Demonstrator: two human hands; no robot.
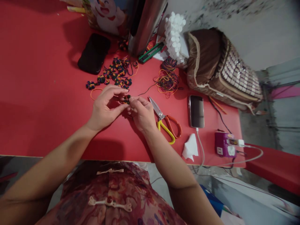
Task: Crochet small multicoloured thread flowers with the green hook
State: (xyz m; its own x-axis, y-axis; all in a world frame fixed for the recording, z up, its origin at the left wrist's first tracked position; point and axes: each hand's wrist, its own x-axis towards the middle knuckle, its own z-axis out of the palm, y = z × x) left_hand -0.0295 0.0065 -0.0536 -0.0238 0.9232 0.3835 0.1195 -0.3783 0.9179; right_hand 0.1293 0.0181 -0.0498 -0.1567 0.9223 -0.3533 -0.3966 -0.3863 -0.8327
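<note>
We pinch small dark multicoloured knotted cord piece (126, 99) between fingertips of left hand (105, 107) and right hand (142, 114), just above red desk (42, 103). Pile of similar knotted pieces (114, 75) lies just beyond left hand. Orange-and-yellow-handled scissors (165, 120) touch right hand's outer side.

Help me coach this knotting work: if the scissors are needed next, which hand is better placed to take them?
Probably the right hand. The scissors lie just beside it on the red table, while the left hand sits farther away. Both pinch the small cord knot.
</note>
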